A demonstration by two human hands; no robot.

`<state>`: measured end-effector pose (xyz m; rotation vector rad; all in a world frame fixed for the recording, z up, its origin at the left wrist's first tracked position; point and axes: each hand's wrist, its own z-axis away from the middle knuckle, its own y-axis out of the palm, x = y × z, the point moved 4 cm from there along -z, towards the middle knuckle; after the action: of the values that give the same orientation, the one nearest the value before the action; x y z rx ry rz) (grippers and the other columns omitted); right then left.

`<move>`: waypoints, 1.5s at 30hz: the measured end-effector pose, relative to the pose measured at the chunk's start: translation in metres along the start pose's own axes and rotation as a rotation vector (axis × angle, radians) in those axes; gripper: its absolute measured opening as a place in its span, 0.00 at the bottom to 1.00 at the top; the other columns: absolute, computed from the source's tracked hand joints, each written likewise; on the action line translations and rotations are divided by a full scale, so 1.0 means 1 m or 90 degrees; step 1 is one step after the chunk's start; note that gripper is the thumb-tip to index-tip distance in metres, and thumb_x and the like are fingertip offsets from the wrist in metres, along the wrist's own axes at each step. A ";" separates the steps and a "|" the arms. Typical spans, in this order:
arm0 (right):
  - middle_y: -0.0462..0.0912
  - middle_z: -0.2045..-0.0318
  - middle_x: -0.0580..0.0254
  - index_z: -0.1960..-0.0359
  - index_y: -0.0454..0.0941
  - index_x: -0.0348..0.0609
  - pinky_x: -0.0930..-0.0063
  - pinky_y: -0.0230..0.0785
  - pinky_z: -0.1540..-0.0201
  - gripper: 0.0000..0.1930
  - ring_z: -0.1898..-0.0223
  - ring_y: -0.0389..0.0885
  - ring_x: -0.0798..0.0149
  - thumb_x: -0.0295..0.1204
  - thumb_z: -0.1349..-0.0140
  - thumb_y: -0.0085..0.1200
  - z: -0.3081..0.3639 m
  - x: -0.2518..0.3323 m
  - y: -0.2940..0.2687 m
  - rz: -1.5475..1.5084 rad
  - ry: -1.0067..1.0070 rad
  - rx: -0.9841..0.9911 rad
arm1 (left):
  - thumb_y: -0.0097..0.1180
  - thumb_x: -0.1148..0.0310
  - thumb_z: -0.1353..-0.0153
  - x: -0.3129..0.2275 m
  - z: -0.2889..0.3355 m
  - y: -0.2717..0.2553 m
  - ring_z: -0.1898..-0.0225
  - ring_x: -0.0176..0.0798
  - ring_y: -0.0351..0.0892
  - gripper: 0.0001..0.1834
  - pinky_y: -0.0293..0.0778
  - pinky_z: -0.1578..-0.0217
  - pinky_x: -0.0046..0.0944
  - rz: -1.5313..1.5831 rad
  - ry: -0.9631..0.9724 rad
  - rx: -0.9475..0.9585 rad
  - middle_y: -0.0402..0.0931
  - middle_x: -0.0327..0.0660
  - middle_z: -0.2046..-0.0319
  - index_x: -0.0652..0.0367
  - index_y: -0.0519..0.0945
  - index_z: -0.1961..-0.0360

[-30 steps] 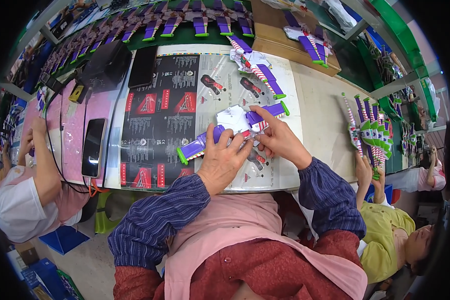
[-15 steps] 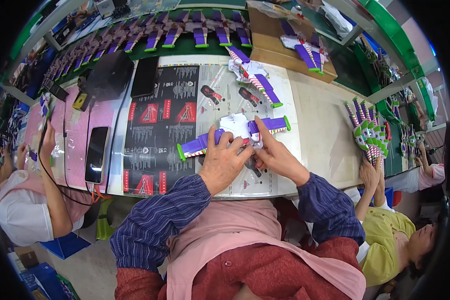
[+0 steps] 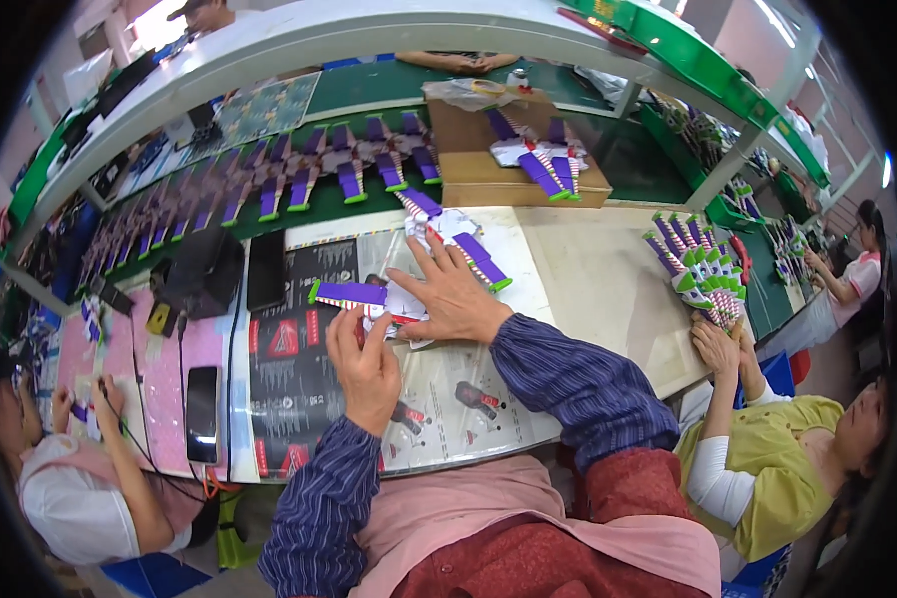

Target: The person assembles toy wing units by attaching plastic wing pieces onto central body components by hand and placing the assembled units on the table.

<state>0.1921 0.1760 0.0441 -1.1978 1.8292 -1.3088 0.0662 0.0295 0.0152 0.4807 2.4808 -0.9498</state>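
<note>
A toy jet-wing piece (image 3: 349,294), purple with green tips, red-and-white stripes and a white middle, lies on the covered worktop before me. My left hand (image 3: 369,374) has its bent fingers and thumb on its near edge, close to the middle. My right hand (image 3: 458,297) is flat, fingers spread, covering the piece's right side. Its fingertips reach to a second wing piece (image 3: 481,261), which lies just behind on white material. Whether those fingertips touch it I cannot tell.
Rows of similar wing pieces (image 3: 349,179) stand along a green surface behind. More lie on a cardboard box (image 3: 458,179). On the left are a phone (image 3: 203,414), cables and a black box (image 3: 201,274). Co-workers sit both sides; the right one holds stacked wing pieces (image 3: 708,269).
The view has tilted up. My right hand has gone from pinching at the piece's near side to lying spread over it, toward the rear piece. My left hand has shifted to the near edge.
</note>
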 end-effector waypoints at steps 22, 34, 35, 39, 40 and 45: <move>0.78 0.45 0.34 0.27 0.63 0.32 0.52 0.72 0.39 0.44 0.42 0.80 0.38 0.45 0.37 0.71 0.075 -0.242 -0.064 -0.189 0.570 -0.461 | 0.62 0.83 0.43 -0.003 0.002 0.012 0.31 0.67 0.64 0.22 0.65 0.32 0.62 -0.018 0.038 0.135 0.71 0.57 0.36 0.60 0.86 0.46; 0.84 0.60 0.61 0.36 0.79 0.33 0.73 0.71 0.62 0.20 0.66 0.76 0.72 0.30 0.24 0.50 0.053 -0.082 -0.020 -0.551 0.449 -0.398 | 0.66 0.78 0.41 0.000 0.005 0.003 0.33 0.68 0.66 0.26 0.66 0.33 0.62 -0.001 0.008 0.100 0.71 0.57 0.36 0.59 0.82 0.39; 0.84 0.60 0.63 0.35 0.78 0.34 0.75 0.71 0.60 0.20 0.65 0.75 0.74 0.29 0.23 0.50 0.067 -0.055 -0.013 -0.562 0.463 -0.356 | 0.67 0.77 0.41 -0.001 0.003 0.004 0.33 0.68 0.66 0.26 0.67 0.33 0.62 0.002 0.017 0.085 0.71 0.57 0.36 0.59 0.82 0.39; 0.83 0.50 0.53 0.31 0.73 0.31 0.73 0.73 0.56 0.22 0.61 0.78 0.67 0.29 0.23 0.51 0.105 0.044 0.003 -0.630 0.490 -0.276 | 0.68 0.72 0.40 -0.015 -0.002 -0.003 0.34 0.66 0.67 0.28 0.66 0.33 0.61 0.037 0.056 0.090 0.71 0.57 0.36 0.59 0.82 0.37; 0.82 0.46 0.49 0.30 0.71 0.31 0.72 0.73 0.54 0.23 0.58 0.79 0.64 0.29 0.22 0.51 0.113 0.062 0.005 -0.637 0.470 -0.245 | 0.68 0.68 0.39 -0.020 -0.001 -0.003 0.34 0.66 0.67 0.28 0.65 0.32 0.62 0.054 0.066 0.110 0.71 0.57 0.36 0.57 0.82 0.36; 0.80 0.46 0.39 0.19 0.51 0.34 0.64 0.78 0.51 0.40 0.54 0.85 0.54 0.30 0.27 0.58 0.139 0.118 -0.013 -0.557 0.317 -0.041 | 0.66 0.58 0.36 -0.033 0.012 -0.007 0.32 0.61 0.68 0.17 0.57 0.29 0.70 -0.003 0.091 0.246 0.75 0.50 0.37 0.50 0.88 0.49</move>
<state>0.2633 0.0111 0.0131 -1.9637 1.7047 -2.1874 0.0940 0.0112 0.0282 0.6864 2.4236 -1.4533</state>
